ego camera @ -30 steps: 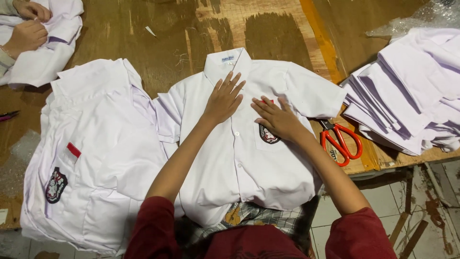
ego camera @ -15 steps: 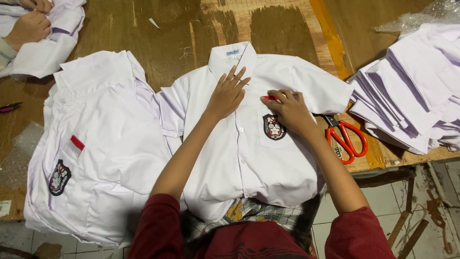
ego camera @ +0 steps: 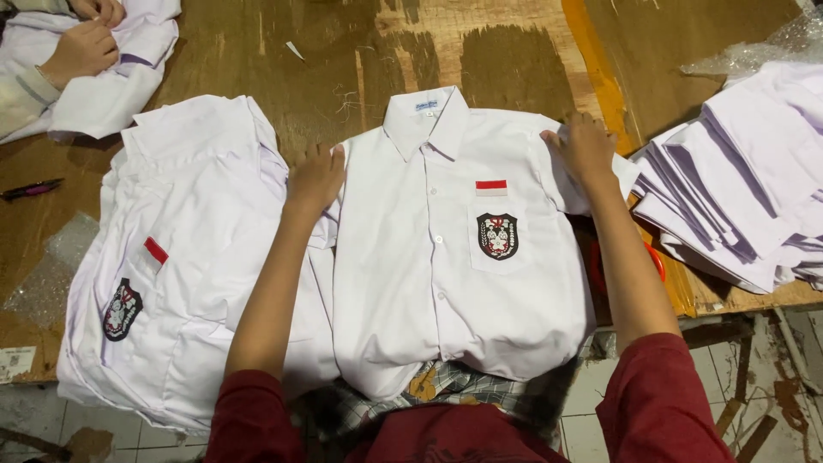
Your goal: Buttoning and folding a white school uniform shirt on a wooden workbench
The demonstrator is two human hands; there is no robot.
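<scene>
At the centre of the frame, the left hand [ego camera: 315, 177] lies flat, fingers loosely spread, on the left shoulder edge of a white shirt [ego camera: 446, 283], and the right hand [ego camera: 585, 147] curls over the opposite shoulder, pinching the sleeve fabric. The shirt lies face up on the wooden table [ego camera: 257, 60], its long axis running top to bottom, collar toward the upper edge. On its chest pocket sit a small red-and-white rectangular patch [ego camera: 491, 188] and a dark shield-shaped badge [ego camera: 497, 236]. Left lies a pile of similar shirts [ego camera: 171, 274]; at right, a stack of folded white shirts [ego camera: 746, 189]; upper left, another person's hand [ego camera: 79, 50].
</scene>
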